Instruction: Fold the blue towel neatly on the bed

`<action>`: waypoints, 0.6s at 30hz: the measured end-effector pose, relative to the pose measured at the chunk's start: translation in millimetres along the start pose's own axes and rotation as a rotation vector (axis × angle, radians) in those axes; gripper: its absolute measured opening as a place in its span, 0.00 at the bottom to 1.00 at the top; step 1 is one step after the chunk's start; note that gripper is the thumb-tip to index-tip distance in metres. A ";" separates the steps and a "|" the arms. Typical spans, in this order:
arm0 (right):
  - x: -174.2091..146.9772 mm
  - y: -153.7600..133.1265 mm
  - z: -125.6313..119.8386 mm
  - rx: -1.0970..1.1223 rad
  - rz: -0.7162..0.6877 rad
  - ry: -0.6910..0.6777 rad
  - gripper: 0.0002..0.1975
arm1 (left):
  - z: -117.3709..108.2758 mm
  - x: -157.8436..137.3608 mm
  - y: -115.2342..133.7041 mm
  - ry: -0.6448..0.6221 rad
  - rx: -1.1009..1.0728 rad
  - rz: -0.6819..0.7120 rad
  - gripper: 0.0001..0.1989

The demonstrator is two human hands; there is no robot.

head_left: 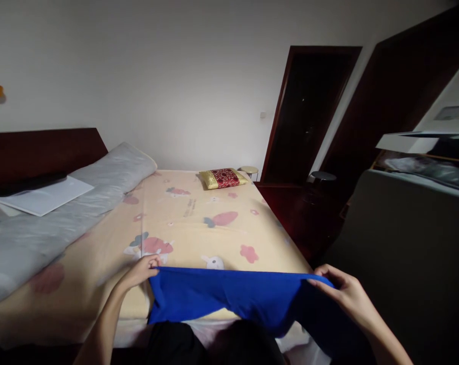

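Note:
A piece of plain blue cloth (222, 291), perhaps a garment, is stretched between my two hands over the near edge of the bed. My left hand (142, 271) pinches its upper left corner. At the upper right corner, my right hand (338, 286) grips it between thumb and fingers. The top edge runs taut and nearly straight, while the lower part hangs in loose folds. Its lower right portion is dark with shadow, and I cannot make out what kind of garment it is. Below it, my dark-clothed knees (248, 342) show at the bottom of the view.
The bed has a cream sheet (199, 238) printed with carrots and rabbits. A gold and red pillow (224, 178) lies at its far end. Grey bedding (81, 203) with white papers (47, 195) on it runs along the left. Two stools and a dark door (313, 116) stand beyond; a grey panel (404, 243) rises on the right.

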State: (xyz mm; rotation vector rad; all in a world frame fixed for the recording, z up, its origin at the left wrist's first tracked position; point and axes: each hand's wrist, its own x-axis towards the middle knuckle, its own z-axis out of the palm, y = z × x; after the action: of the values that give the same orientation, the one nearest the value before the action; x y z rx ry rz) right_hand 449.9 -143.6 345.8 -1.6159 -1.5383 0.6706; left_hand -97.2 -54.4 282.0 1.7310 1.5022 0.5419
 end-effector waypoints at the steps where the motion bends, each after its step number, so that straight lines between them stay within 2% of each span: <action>1: 1.2 3.5 -0.8 0.001 -0.008 -0.015 0.18 | -5.4 -1.8 -2.3 0.024 -0.016 0.001 0.10; 4: 4.3 13.1 -3.0 -0.016 -0.035 -0.069 0.17 | -21.7 -8.0 -7.8 0.112 -0.057 -0.004 0.14; 9: 6.7 21.1 -2.8 -0.013 0.002 -0.084 0.19 | -42.2 -17.9 -16.3 0.347 -0.104 -0.027 0.18; 13: 7.3 22.7 -3.0 -0.008 0.013 -0.077 0.19 | -57.0 -26.8 -18.0 0.464 -0.067 0.003 0.17; 18: 9.1 31.5 -6.5 0.010 0.004 -0.026 0.19 | -69.2 -33.2 -15.8 0.654 -0.012 -0.024 0.18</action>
State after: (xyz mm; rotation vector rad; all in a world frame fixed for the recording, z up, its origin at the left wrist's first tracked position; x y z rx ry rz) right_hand 474.0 -134.4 324.7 -1.6085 -1.5484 0.7027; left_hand -165.7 -67.5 317.8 1.5976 1.9436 1.1814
